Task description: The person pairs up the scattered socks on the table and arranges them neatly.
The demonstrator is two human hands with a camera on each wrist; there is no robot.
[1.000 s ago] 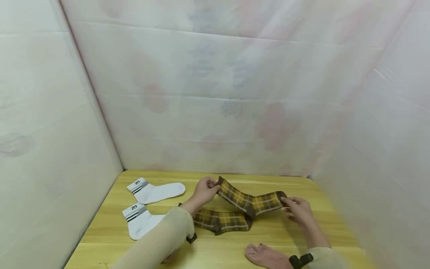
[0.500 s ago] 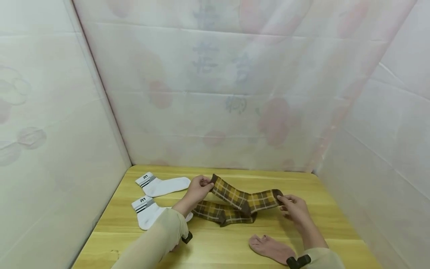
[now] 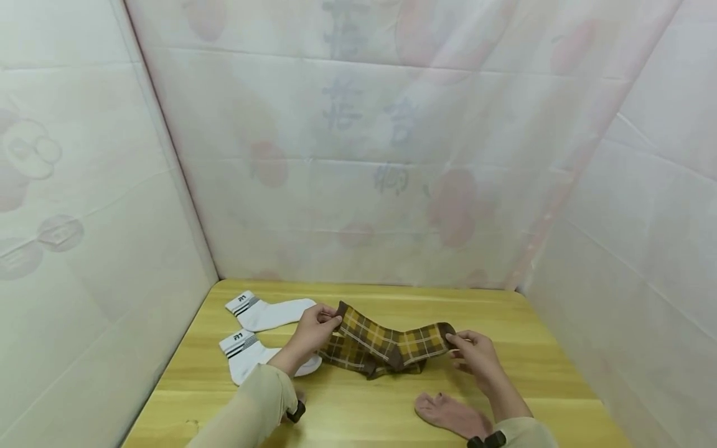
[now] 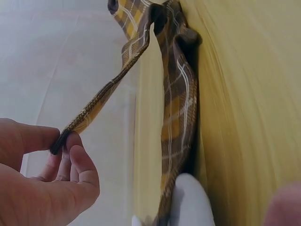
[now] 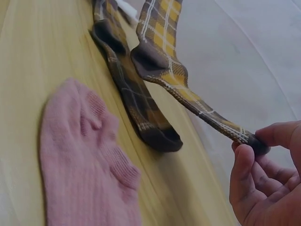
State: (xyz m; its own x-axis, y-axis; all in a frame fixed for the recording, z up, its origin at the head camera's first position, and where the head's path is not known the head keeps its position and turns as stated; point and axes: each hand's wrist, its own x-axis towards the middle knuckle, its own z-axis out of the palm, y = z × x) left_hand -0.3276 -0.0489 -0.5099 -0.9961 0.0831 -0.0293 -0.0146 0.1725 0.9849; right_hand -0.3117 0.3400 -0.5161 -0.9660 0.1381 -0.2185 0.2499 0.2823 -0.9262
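Note:
A brown and yellow plaid sock (image 3: 372, 336) is stretched between both hands, raised above the table. My left hand (image 3: 313, 330) pinches its dark cuff between thumb and fingers; the left wrist view shows this pinch on the cuff edge. At the other end, my right hand (image 3: 476, 358) pinches the dark toe, also seen in the right wrist view, where the sock's heel (image 5: 150, 59) hangs bent. Below it a matching plaid sock (image 5: 136, 94) lies flat on the table, partly covered by the held one in the head view.
Two white striped socks (image 3: 274, 314) lie at the table's left, one partly behind the left arm. A pink sock (image 3: 450, 414) rests near the right wrist. Something pink (image 4: 284, 207) shows beside the left wrist, mostly hidden. Pale sheet walls (image 3: 358, 205) border the wooden table (image 3: 347, 429).
Both hands have shifted left with the plaid sock stretched between them. It now sits more directly over the matching sock. The head view has also shifted slightly.

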